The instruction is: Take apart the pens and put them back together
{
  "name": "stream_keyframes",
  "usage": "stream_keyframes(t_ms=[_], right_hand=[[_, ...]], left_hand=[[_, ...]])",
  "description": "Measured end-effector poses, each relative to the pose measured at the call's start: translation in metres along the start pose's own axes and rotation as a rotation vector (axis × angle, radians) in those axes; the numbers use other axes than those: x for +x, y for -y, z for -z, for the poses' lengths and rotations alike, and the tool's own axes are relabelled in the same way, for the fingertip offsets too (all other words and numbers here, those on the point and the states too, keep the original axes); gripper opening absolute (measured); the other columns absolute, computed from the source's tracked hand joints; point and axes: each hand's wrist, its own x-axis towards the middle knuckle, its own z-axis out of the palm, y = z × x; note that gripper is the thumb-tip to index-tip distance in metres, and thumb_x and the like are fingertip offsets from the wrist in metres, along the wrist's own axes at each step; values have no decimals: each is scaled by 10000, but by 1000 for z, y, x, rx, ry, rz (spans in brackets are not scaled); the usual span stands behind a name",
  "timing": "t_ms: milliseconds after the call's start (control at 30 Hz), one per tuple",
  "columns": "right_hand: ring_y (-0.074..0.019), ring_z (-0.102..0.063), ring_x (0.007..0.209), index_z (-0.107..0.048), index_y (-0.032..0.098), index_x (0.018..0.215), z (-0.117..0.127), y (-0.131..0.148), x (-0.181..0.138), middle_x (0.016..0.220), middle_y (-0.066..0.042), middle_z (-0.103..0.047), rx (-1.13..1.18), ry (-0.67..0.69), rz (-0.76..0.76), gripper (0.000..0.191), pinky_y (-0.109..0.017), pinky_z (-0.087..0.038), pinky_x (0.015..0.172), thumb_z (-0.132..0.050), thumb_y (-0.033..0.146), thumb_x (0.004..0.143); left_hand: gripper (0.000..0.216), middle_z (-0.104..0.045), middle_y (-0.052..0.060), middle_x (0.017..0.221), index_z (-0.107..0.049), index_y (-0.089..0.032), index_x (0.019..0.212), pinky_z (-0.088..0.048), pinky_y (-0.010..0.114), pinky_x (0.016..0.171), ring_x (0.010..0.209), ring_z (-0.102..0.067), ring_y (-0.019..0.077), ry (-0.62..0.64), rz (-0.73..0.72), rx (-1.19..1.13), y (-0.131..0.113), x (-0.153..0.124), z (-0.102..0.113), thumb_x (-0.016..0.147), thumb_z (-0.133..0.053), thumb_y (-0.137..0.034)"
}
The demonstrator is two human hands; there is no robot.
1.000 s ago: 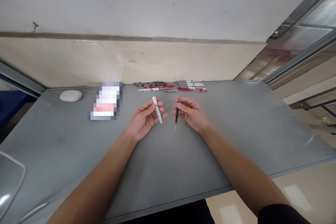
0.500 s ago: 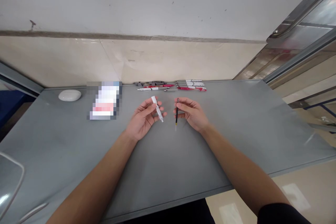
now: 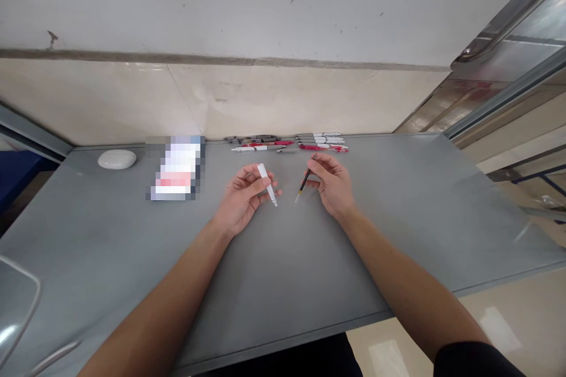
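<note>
Between thumb and fingers, my left hand (image 3: 242,197) pinches a white pen barrel (image 3: 267,184) that slants down to the right. My right hand (image 3: 333,185) grips a dark pen refill (image 3: 305,181) near its upper end. The refill has a yellowish band and a clear lower end, and it tilts down to the left. A gap separates the barrel from the refill. Behind the hands, a group of dark, red and white pens (image 3: 260,148) lies by the wall, with white and red pens (image 3: 325,140) to its right.
A blurred-out phone-like object (image 3: 177,168) lies left of my hands on the grey table (image 3: 283,283). Farther left is a white rounded case (image 3: 117,159). A white cable (image 3: 38,288) runs along the left edge. The tiled wall (image 3: 274,100) bounds the table's back.
My right hand has moved slightly right and up, and the refill has swung from nearly upright to a slant. The barrel in my left hand has turned a little and shifted slightly right.
</note>
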Motion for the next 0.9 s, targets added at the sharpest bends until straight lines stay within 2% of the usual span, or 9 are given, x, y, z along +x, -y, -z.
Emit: stream_keyframes(t_ms=[167, 433, 633, 900], right_hand=[[-131, -582, 720, -650, 265, 834, 0, 1, -1, 914, 9, -608, -29, -19, 16, 250, -312, -550, 656, -781, 387, 659], [-126, -599, 722, -666, 256, 836, -3, 3, -4, 914, 6, -608, -80, 67, 23, 219, -285, -550, 616, -765, 376, 682], [-144, -654, 744, -685, 261, 865, -5, 5, -7, 940, 2, -627, -98, 142, 0, 225, -319, -579, 651, -748, 401, 700], [-132, -652, 736, -713, 268, 930, 0, 4, -7, 888, 11, -644, 25, 312, -118, 208, -322, -592, 671, -736, 339, 736]], left_hand=[[282, -673, 2, 871, -633, -215, 933, -566, 445, 815, 799, -647, 161, 17, -8, 26, 0, -2, -3, 700, -780, -156], [257, -675, -2, 877, -628, -232, 950, -550, 450, 846, 813, -648, 161, 45, -18, 28, 1, -1, 0, 741, -745, -142], [244, -664, -2, 890, -619, -220, 951, -560, 478, 838, 804, -649, 161, 29, 9, 7, 0, -1, -1, 749, -747, -174], [219, -651, 11, 905, -606, -198, 956, -576, 460, 818, 806, -635, 151, -14, 2, -44, 0, 1, 1, 774, -724, -164]])
